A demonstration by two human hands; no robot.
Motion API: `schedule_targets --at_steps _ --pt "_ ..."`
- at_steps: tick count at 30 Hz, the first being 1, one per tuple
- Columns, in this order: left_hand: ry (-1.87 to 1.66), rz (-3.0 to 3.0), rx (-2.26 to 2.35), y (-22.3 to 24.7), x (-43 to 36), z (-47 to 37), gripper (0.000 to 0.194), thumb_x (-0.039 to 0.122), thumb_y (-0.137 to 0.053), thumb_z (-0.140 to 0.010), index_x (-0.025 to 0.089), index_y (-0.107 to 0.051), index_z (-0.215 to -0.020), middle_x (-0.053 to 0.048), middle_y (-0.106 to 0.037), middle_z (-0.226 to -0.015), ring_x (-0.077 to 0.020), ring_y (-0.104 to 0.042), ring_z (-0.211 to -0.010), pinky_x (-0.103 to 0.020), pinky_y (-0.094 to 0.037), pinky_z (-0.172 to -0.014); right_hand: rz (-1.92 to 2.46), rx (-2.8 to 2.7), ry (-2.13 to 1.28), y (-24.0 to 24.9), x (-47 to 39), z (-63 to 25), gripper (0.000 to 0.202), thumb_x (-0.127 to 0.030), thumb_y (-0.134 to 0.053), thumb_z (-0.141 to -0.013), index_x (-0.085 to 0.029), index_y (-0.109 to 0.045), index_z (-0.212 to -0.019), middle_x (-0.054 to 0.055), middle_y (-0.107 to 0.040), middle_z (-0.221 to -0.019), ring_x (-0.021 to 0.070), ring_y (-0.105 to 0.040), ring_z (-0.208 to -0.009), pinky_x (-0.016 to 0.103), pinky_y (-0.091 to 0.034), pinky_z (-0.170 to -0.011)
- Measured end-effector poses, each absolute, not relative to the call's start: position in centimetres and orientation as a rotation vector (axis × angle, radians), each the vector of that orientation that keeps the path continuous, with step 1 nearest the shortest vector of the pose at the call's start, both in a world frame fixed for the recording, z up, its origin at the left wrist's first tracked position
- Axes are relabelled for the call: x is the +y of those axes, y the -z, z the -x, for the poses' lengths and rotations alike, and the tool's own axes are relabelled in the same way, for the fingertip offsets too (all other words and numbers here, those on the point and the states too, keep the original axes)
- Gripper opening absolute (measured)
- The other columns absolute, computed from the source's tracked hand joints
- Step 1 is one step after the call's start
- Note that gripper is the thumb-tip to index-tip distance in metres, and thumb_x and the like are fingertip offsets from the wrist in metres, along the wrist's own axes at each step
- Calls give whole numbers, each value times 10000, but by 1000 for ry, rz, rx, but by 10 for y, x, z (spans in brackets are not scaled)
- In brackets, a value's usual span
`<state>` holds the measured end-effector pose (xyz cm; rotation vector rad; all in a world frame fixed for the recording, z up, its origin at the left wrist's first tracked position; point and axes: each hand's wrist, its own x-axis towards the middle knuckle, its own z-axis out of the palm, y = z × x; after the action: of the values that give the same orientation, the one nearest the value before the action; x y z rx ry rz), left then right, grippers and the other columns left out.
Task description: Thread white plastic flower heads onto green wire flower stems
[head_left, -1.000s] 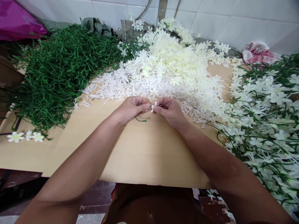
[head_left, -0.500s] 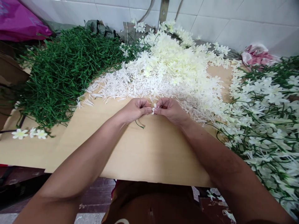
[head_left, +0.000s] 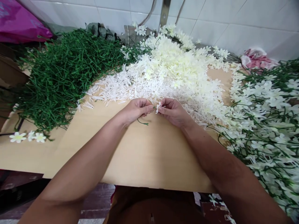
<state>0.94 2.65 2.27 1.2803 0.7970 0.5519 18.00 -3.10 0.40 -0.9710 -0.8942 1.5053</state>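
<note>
The stems (head_left: 63, 71) lie left of the loose blossoms (head_left: 177, 59), with flowered sprays (head_left: 268, 124) to the right.

No words, numbers or signs come up readable here. Past the far left of the flat tan cardboard sheet (head_left: 140, 155), a shiny magenta plastic bag (head_left: 22, 23) shows faint pale markings, too blurred to make out. Below the sheet's near left edge, a dark black object (head_left: 22, 196) carries dim marks, also illegible.
</note>
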Motion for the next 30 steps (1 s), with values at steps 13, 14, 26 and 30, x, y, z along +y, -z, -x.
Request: schedule_targets --at_steps 13,14,26,30 --pt "-656 -1275 838 -31 15 -21 460 395 -862 -482 141 -572 -733 36 -585 -668 -72 -503 -611 -218 -369 -599 950 -852 -1481 -3 -30 -177 358 -312 -905 -498 -186 -625 -681 -59 -626 -649 50 -572 -590 197 -502 -617" --pt "-656 -1282 850 -31 15 -22 457 382 -863 -475 141 -571 -730 34 -591 -667 -76 -510 -615 -220 -375 -605 967 -867 -1468 -3 -30 -177 366 -324 -902 -502 -183 -616 -681 -58 -621 -645 50 -570 -587 198 -506 -615" --pt "-680 -1376 917 -33 16 -21 284 291 -767 -584 135 -582 -734 20 -609 -661 -99 -533 -634 -227 -391 -623 1048 -1107 -1124 -6 -33 -168 363 -456 -828 -600 -198 -602 -716 -34 -607 -667 76 -550 -569 254 -533 -586" --pt "-702 -1306 911 -31 19 -21 192 230 -701 -615 134 -576 -724 35 -588 -648 -84 -512 -613 -221 -382 -618 1066 -1108 -1099 -4 -32 -167 357 -443 -823 -615 -190 -595 -720 -33 -605 -646 79 -554 -560 257 -508 -588"
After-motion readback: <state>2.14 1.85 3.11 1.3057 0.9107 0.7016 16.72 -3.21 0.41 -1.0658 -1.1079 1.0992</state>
